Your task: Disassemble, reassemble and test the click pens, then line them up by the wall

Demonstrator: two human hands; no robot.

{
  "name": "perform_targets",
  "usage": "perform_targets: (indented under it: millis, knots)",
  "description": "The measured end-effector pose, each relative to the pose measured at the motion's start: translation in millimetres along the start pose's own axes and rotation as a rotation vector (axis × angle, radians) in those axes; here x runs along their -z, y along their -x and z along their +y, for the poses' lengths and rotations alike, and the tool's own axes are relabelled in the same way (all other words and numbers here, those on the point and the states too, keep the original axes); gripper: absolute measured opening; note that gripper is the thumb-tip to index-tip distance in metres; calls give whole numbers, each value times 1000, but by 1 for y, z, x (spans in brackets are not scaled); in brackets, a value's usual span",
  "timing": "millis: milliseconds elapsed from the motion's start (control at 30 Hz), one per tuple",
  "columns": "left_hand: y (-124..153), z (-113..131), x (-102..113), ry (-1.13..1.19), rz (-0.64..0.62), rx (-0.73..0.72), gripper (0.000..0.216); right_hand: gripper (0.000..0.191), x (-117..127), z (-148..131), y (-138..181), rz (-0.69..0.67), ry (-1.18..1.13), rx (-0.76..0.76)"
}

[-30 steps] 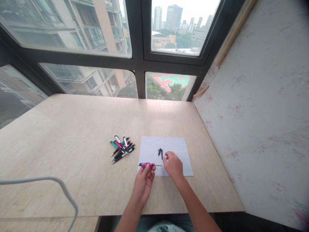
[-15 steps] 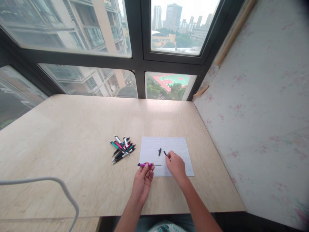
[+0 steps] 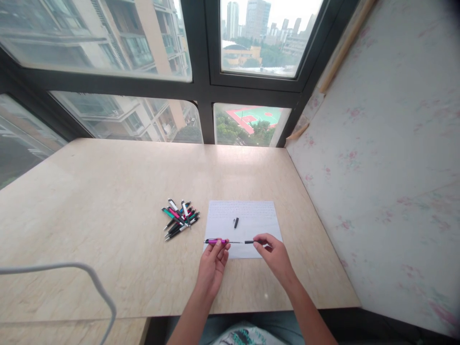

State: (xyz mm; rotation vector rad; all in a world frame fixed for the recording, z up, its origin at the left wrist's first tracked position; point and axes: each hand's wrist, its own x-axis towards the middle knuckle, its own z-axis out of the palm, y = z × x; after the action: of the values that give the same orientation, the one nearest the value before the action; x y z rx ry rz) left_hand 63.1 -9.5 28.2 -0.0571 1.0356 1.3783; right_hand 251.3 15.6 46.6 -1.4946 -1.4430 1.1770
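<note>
Beige counter (image 3: 115,187) below: left hand (image 3: 212,268) holding a purple pen (image 3: 212,241), right hand (image 3: 276,258) a black, seemingly tubular piece (image 3: 249,242).

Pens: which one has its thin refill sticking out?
The purple pen in the left hand; its refill points toward the right hand, while the other pens lie heaped beside the paper.

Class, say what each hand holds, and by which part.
Left hand: purple barrel, near the end where the refill protrudes. Right hand: black piece, by the end away from the refill.
</note>
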Motion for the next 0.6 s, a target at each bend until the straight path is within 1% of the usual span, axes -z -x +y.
perform_targets:
  millis: [133, 367, 600]
  knots:
    - [2, -3, 0, -13, -21, -3, 7, 18, -8, -2, 1, -15, 32, 38]
    - [10, -13, -4, -47, -38, 41, 9, 17, -20, -7, 5, -23, 66, 118]
    - [11, -20, -5, -77, -57, 50, 13, 15, -25, -6, 6, -15, 78, 130]
